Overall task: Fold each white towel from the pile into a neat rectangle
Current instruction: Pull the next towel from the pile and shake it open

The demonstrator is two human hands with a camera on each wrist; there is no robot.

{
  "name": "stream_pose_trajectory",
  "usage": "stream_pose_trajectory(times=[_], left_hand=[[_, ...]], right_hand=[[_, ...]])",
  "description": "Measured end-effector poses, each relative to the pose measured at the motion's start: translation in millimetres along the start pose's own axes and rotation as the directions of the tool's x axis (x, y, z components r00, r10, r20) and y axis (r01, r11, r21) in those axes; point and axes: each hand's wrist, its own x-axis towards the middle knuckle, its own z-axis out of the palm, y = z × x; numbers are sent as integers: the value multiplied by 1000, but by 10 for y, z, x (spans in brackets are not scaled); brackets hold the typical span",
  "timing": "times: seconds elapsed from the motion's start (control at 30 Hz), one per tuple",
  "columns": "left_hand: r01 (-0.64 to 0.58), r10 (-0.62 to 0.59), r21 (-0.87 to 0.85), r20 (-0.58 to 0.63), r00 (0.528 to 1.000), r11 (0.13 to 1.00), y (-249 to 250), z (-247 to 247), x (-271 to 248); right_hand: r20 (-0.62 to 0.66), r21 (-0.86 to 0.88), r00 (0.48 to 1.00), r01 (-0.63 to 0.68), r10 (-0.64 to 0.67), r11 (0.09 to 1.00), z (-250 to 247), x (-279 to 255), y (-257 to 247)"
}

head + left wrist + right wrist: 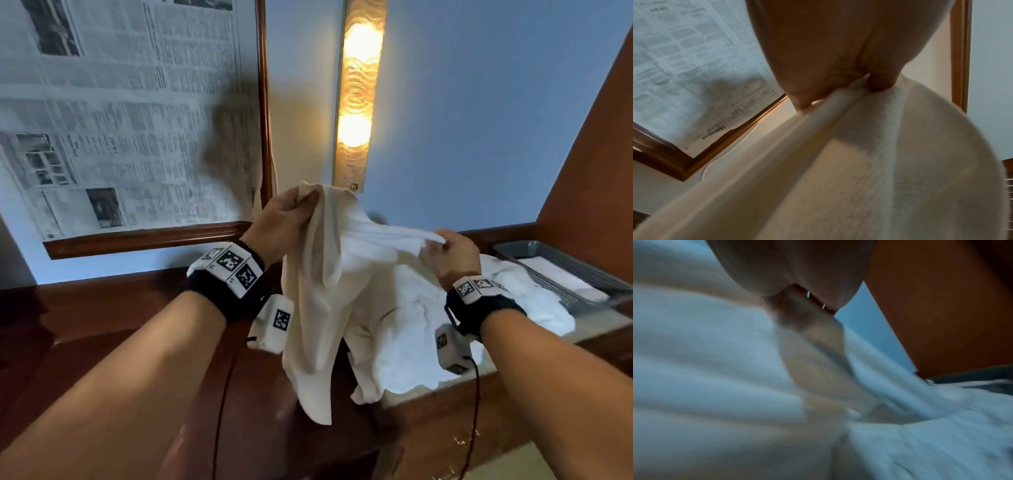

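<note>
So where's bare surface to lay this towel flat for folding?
Bare dark wood lies left of the hanging towel, under the left hand, from the framed newspaper toward the near edge. The right is crowded: the pile covers the top up to the grey tray, below the right hand.

Right wrist view: heavily motion-blurred; towel point(715, 369) weave and finger positions cannot be made out. Grey tray point(561, 270): cut off at the right edge, contents partly covered by the towel pile point(462, 325). Framed newspaper point(120, 113): print too small to be read, cropped at top and left.
</note>
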Motion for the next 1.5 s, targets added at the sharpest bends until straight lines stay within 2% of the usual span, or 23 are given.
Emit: stream_pose_trajectory(times=[0.07, 0.13, 0.23, 0.3, 0.37, 0.43, 0.53, 0.6, 0.63, 0.73, 0.8, 0.83, 0.9, 0.97, 1.03, 1.13, 1.17, 1.23, 1.27, 1.37, 1.47, 1.5], left_hand=[[11, -11, -15, -6, 1000, 1000, -24, 122, 15], [4, -4, -5, -31, 1000, 1000, -31, 299, 80], [-42, 41, -20, -81, 996, 999, -23, 613, 211], [-34, 29, -53, -84, 996, 998, -3, 837, 281], [15, -19, -72, -59, 998, 997, 4, 1017, 331], [12, -13, -20, -24, 1000, 1000, -10, 1133, 387], [-28, 36, 172, -42, 998, 985, 56, 1207, 444], [-43, 59, 221, -67, 996, 974, 118, 1219, 466], [-46, 64, 214, -81, 995, 976, 138, 1212, 470], [-15, 45, 218, -131, 990, 976, 142, 1149, 433], [29, 15, 215, -202, 979, 976, 109, 1084, 392], [37, 11, 206, -226, 974, 978, 92, 1061, 362], [64, 12, 317, -234, 972, 946, 42, 1055, 285], [91, 3, 392, -231, 973, 915, -27, 1075, 178], [93, -20, 316, -228, 973, 944, -89, 1117, 114], [57, -3, 225, -230, 973, 973, -117, 1180, 51], [42, -4, 170, -215, 977, 985, -114, 1198, 27], [26, -15, 69, -165, 986, 997, -114, 1206, -26], [28, -17, 71, -156, 988, 997, -84, 1181, -71], [30, 13, 180, -231, 973, 983, 73, 909, -204], [46, 104, 435, -313, 944, 899, 400, 492, -392], [48, 120, 475, -316, 941, 879, 490, 370, -466]], right_hand=[[-64, 34, 993, 102, -100, 994, -79, 133, -194], [-63, 86, 978, 205, -200, 975, -162, 231, -481], [-44, 158, 906, 422, -421, 893, -312, 285, -823], [-12, 121, 855, 516, -519, 848, -422, 292, -946], [-8, 25, 852, 524, -524, 851, -527, 324, -941], [15, -28, 878, 479, -479, 877, -627, 337, -820], [163, -4, 886, 441, -434, 897, -684, 262, -545], [245, -55, 874, 444, -419, 894, -627, 185, -306], [247, -84, 887, 420, -389, 904, -578, 184, -144], [248, -90, 937, 276, -246, 957, -429, 248, 475], [277, -45, 957, 102, -85, 994, -374, 286, 792], [269, -8, 963, 23, -20, 1000, -370, 296, 859], [246, 72, 969, -47, 28, 996, -316, 370, 857], [239, 120, 971, -14, -15, 993, -278, 430, 605], [241, 236, 963, 60, -118, 970, -297, 427, 211], [242, 348, 892, 288, -383, 892, -333, 359, -329], [238, 357, 869, 337, -434, 871, -352, 333, -479], [221, 340, 855, 384, -470, 858, -413, 289, -722], [208, 313, 853, 405, -478, 859, -447, 261, -815], [225, 274, 822, 462, -523, 844, -534, 58, -994], [392, 152, 748, 521, -535, 840, -459, -298, -1041], [413, 105, 745, 533, -525, 839, -381, -400, -1026]])
